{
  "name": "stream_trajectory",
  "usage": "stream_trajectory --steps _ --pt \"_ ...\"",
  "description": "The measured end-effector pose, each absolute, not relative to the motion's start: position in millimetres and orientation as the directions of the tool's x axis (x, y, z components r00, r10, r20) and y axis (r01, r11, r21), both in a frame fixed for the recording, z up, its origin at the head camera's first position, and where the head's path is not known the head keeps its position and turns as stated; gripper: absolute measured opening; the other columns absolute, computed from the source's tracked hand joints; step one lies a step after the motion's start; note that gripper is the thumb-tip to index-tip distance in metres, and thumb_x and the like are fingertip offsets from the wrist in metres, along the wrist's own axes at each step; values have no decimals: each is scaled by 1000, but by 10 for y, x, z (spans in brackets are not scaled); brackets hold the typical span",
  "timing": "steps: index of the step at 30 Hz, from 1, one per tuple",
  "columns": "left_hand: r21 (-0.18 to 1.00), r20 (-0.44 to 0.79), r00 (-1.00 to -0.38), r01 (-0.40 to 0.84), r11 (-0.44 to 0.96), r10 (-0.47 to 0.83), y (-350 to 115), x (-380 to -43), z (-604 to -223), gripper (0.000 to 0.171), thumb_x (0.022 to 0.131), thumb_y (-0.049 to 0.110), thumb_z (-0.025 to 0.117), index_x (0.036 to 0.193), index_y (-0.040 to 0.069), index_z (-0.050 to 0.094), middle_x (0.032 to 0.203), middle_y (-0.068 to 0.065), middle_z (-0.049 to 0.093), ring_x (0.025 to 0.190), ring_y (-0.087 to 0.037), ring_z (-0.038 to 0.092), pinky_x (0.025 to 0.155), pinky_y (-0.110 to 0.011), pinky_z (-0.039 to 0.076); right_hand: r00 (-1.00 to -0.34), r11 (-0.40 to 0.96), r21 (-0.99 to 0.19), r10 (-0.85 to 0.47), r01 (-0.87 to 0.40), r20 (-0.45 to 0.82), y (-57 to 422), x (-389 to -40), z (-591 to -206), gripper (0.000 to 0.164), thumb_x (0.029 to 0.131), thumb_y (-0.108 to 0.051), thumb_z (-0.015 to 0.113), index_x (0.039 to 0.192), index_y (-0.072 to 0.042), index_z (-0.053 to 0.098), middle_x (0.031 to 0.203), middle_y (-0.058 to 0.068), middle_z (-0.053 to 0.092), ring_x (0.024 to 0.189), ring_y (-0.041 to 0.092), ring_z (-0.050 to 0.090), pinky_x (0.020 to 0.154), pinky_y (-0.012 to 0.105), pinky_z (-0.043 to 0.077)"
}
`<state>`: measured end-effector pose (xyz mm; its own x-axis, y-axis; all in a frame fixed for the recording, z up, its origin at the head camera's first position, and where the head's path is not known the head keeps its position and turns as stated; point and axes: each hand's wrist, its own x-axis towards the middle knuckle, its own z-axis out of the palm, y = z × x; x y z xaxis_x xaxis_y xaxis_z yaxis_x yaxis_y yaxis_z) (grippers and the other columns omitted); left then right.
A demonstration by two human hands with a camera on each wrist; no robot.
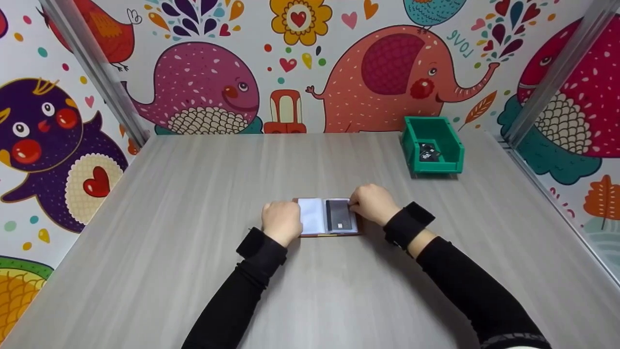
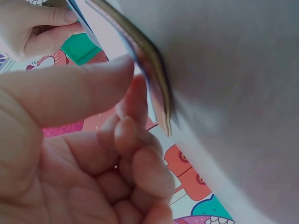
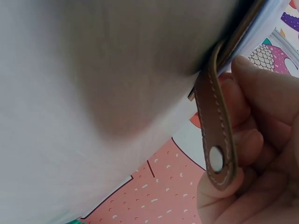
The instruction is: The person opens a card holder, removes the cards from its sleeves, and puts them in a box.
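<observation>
A brown card holder [image 1: 311, 216] lies spread on the table, its clear sleeves facing up. In the right-hand sleeve sits a dark card [image 1: 339, 216] with a small chip near the front end. My left hand [image 1: 282, 222] pinches the holder's left edge; thumb and bent forefinger meet at the cover [image 2: 152, 70] in the left wrist view. At the right edge, my right hand [image 1: 375, 203] pinches the sleeve side between thumb and fingers. A stitched brown strap [image 3: 215, 121] with a metal snap hangs across those fingers in the right wrist view.
A green bin [image 1: 438, 167] stands at the back right of the table [image 1: 193, 194], with several dark cards [image 1: 428, 152] inside. Cartoon-printed walls [image 1: 290, 63] rise behind and at both sides, with metal posts [image 1: 97, 72] at the corners.
</observation>
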<state>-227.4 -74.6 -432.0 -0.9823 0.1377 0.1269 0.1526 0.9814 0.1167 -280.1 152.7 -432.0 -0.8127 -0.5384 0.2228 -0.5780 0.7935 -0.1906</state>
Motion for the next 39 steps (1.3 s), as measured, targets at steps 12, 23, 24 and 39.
stream_trajectory --steps 12,23,24,39 --pt "99 164 -974 174 980 156 -650 -2290 -4275 6 78 11 71 74 6 69 79 -9 69 78 -29 64 73 -41 43 -824 801 -203 -526 -564 213 1540 -2793 -4327 5 80 -6 79 85 -4 80 85 8 74 77 26 70 71 42 55" --pt "176 246 -950 239 955 192 -409 -2312 -4276 15 80 18 73 71 7 69 75 -9 68 76 -30 64 71 -39 43 -815 795 -197 -532 -574 228 1540 -2796 -4340 5 79 -7 80 83 -4 79 84 7 74 76 26 69 71 42 54" --pt "171 251 -948 242 955 195 -391 -2312 -4281 14 79 18 73 71 7 69 75 -9 68 76 -30 64 70 -39 43 -815 795 -197 -532 -574 230 1537 -2795 -4341 4 79 -7 81 83 -4 79 84 7 74 76 26 69 70 42 54" --pt "263 91 -982 181 947 163 -280 -2366 -4263 15 80 19 71 81 4 72 88 -11 71 87 -32 66 84 -46 43 -826 809 -185 -520 -558 217 1507 -2780 -4335 5 80 -8 80 81 -3 78 81 7 73 73 26 68 69 43 54"
